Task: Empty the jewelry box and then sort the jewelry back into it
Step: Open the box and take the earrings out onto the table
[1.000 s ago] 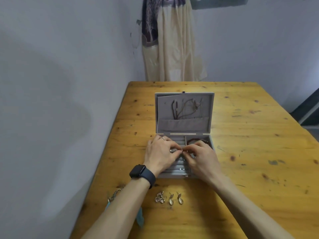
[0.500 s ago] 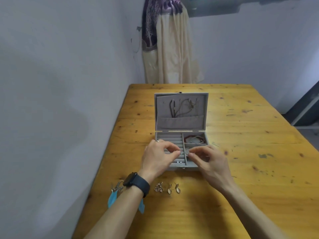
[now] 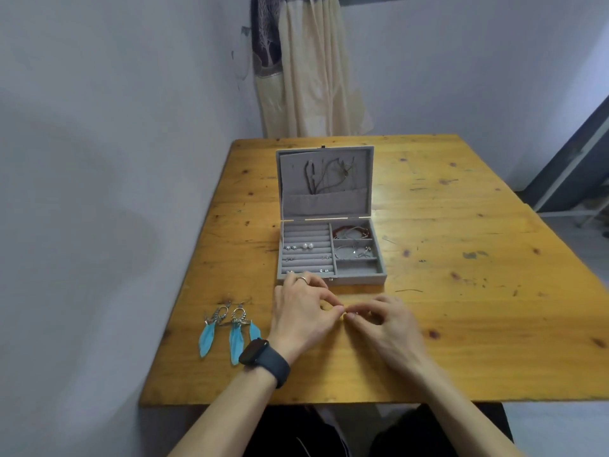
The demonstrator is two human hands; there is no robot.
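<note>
Pinching 1 small silver piece point(image 3: 350, 314) between them, the left hand point(image 3: 301, 313) and right hand point(image 3: 393, 324) are meeting just in front of the jewelry box point(image 3: 359, 278). Each grip is holding that piece narrowly at the fingertips; it is too small to identify. The jewelry box is standing open on the surface point(image 3: 461, 324), holding studs point(image 3: 307, 255) and bracelets point(image 3: 351, 230). 2 blue feather earrings point(image 3: 230, 331) are lying left of the left hand.
</note>
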